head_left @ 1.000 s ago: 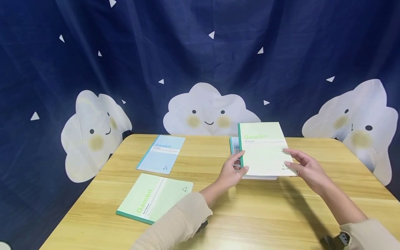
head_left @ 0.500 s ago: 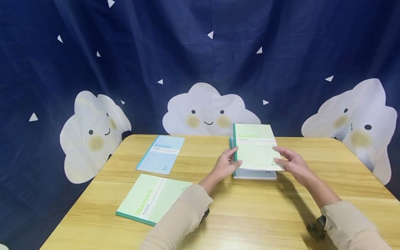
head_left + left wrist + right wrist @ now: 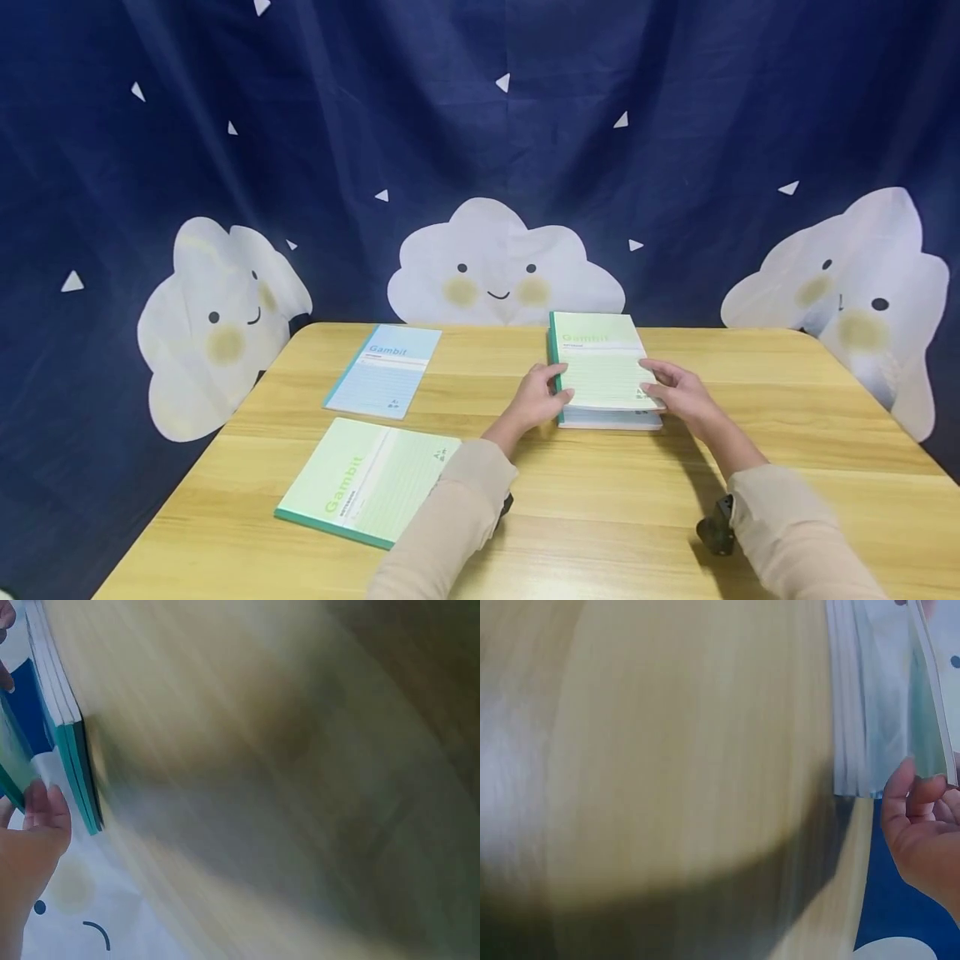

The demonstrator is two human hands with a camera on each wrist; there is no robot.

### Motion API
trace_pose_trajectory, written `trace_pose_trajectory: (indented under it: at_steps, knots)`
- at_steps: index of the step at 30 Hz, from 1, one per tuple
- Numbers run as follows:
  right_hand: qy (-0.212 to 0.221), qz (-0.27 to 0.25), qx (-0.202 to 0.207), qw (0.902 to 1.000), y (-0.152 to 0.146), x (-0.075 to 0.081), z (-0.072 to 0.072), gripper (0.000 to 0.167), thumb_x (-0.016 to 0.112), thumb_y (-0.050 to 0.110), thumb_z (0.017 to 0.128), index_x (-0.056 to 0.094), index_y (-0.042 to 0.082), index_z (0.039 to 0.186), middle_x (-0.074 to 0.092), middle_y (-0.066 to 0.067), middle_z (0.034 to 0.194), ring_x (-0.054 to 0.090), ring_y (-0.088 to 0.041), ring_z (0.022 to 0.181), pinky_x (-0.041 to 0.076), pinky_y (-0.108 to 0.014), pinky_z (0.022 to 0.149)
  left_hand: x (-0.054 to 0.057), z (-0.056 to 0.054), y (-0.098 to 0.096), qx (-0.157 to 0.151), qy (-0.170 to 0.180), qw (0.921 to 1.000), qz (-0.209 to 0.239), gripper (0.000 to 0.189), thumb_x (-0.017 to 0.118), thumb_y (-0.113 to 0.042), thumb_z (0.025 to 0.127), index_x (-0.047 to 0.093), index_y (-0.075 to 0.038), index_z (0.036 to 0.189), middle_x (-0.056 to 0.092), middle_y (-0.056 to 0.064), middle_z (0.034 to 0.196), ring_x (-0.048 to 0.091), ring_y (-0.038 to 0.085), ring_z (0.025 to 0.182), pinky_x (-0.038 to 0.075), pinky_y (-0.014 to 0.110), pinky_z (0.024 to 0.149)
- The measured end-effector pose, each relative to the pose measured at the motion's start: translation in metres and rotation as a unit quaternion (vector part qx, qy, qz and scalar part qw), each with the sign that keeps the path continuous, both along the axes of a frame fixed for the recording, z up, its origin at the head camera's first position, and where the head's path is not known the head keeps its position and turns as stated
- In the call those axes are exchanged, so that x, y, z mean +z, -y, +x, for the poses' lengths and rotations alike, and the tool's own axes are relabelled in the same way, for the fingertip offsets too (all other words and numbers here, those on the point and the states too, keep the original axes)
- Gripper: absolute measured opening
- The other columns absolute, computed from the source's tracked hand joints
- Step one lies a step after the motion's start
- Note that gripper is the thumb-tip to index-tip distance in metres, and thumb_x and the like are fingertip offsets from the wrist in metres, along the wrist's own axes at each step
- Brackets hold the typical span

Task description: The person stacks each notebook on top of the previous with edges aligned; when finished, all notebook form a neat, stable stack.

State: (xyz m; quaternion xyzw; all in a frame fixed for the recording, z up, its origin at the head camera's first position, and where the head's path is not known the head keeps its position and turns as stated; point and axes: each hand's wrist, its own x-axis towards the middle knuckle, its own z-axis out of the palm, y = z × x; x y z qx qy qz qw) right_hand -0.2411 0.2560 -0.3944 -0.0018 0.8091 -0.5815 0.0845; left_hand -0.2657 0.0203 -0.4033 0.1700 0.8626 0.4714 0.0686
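This looks like an indoor spot screened with cloth; whether it belongs to a home, classroom or studio cannot be told. A wood-grain table point(image 3: 787, 433) stands before a creased navy curtain point(image 3: 435, 133) printed with smiling white clouds point(image 3: 498, 246) and small white triangles point(image 3: 503, 82).

On my head feed I see a creased dark blue curtain point(image 3: 442, 125) behind a pale wooden table point(image 3: 795, 433); 3 large smiling clouds point(image 3: 506, 262) and small white triangles point(image 3: 503, 82) decorate it, and soft light glosses the tabletop.
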Motion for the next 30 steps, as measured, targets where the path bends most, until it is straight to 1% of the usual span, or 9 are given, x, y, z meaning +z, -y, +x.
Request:
trace_pose_trajectory:
  at_steps: [7, 9, 12, 17, 22, 24, 27, 28, 30]
  knots:
    - [0.014, 0.014, -0.008, 0.9998, 0.005, -0.012, -0.004, 0.055, 0.046, 0.005, 0.093, 0.024, -0.007, 0.142, 0.010, -0.028, 0.151, 0.013, -0.040, 0.140, 0.053, -0.018, 0.070, -0.008, 0.000, 0.003, -0.021, -0.009, 0.9980, -0.059, 0.046, 0.055, -0.015, 0.092, 0.045, 0.000, 0.135, 0.051, 0.014, 0.109, 0.042, 0.015, 0.082, 0.038, 0.022, 0.068]
    - [0.018, 0.024, -0.014, 0.9995, 0.006, -0.014, -0.005, 0.054, 0.046, 0.004, 0.093, 0.026, -0.007, 0.142, 0.011, -0.028, 0.150, 0.015, -0.040, 0.140, 0.053, -0.018, 0.070, -0.010, 0.001, 0.003, -0.027, -0.022, 0.9965, -0.076, 0.044, 0.054, -0.015, 0.093, 0.046, 0.001, 0.134, 0.052, 0.016, 0.113, 0.043, 0.016, 0.084, 0.040, 0.023, 0.071]
    - [0.018, 0.040, -0.019, 0.9988, 0.006, -0.014, -0.005, 0.053, 0.046, 0.005, 0.093, 0.028, -0.007, 0.141, 0.014, -0.029, 0.150, 0.017, -0.041, 0.140, 0.052, -0.018, 0.070, -0.012, 0.002, 0.001, -0.029, -0.048, 0.9940, -0.094, 0.041, 0.052, -0.014, 0.094, 0.048, 0.002, 0.132, 0.053, 0.019, 0.121, 0.049, 0.018, 0.093, 0.045, 0.027, 0.082]
    - [0.011, 0.059, -0.017, 0.9980, 0.007, -0.014, -0.003, 0.052, 0.046, 0.006, 0.094, 0.028, -0.009, 0.140, 0.017, -0.031, 0.148, 0.018, -0.042, 0.139, 0.052, -0.017, 0.071, -0.013, 0.008, -0.005, -0.012, -0.074, 0.9919, -0.103, 0.037, 0.050, -0.010, 0.094, 0.051, 0.002, 0.129, 0.054, 0.019, 0.127, 0.052, 0.026, 0.118, 0.044, 0.035, 0.100]
    - [-0.014, 0.092, -0.025, 0.9954, 0.010, -0.014, -0.001, 0.051, 0.049, 0.007, 0.094, 0.032, -0.010, 0.138, 0.024, -0.031, 0.145, 0.023, -0.043, 0.137, 0.047, -0.012, 0.066, -0.018, 0.016, -0.010, 0.013, -0.056, 0.9933, -0.100, 0.036, 0.048, -0.006, 0.095, 0.049, 0.002, 0.130, 0.050, 0.017, 0.135, 0.043, 0.031, 0.130, 0.039, 0.036, 0.105]
    - [-0.031, 0.118, -0.034, 0.9919, 0.012, -0.013, 0.001, 0.049, 0.050, 0.008, 0.093, 0.036, -0.010, 0.136, 0.029, -0.031, 0.143, 0.027, -0.043, 0.135, 0.047, -0.019, 0.074, -0.020, 0.018, -0.013, 0.023, -0.045, 0.9934, -0.102, 0.037, 0.047, -0.006, 0.095, 0.049, 0.001, 0.132, 0.048, 0.017, 0.137, 0.039, 0.032, 0.132, 0.038, 0.037, 0.106]
    - [-0.057, 0.168, -0.044, 0.9831, 0.012, -0.011, 0.003, 0.046, 0.050, 0.009, 0.093, 0.040, -0.010, 0.134, 0.034, -0.032, 0.139, 0.042, -0.044, 0.124, 0.046, -0.030, 0.082, -0.021, 0.019, -0.017, 0.032, -0.038, 0.9929, -0.108, 0.038, 0.047, -0.006, 0.095, 0.048, -0.001, 0.133, 0.045, 0.019, 0.139, 0.036, 0.034, 0.134, 0.036, 0.039, 0.107]
    - [-0.071, 0.190, -0.045, 0.9781, 0.013, -0.011, 0.004, 0.045, 0.051, 0.009, 0.092, 0.042, -0.011, 0.132, 0.037, -0.032, 0.137, 0.049, -0.043, 0.112, 0.045, -0.033, 0.081, -0.020, 0.019, -0.018, 0.034, -0.034, 0.9926, -0.111, 0.038, 0.047, -0.007, 0.095, 0.048, -0.002, 0.133, 0.044, 0.020, 0.140, 0.035, 0.034, 0.134, 0.036, 0.039, 0.107]
    - [-0.094, 0.230, -0.044, 0.9676, 0.013, -0.009, 0.004, 0.044, 0.051, 0.009, 0.091, 0.045, -0.011, 0.130, 0.042, -0.033, 0.134, 0.052, -0.037, 0.091, 0.044, -0.038, 0.077, -0.019, 0.020, -0.020, 0.034, -0.027, 0.9920, -0.119, 0.039, 0.046, -0.007, 0.096, 0.047, -0.003, 0.134, 0.042, 0.021, 0.141, 0.035, 0.034, 0.135, 0.035, 0.039, 0.107]
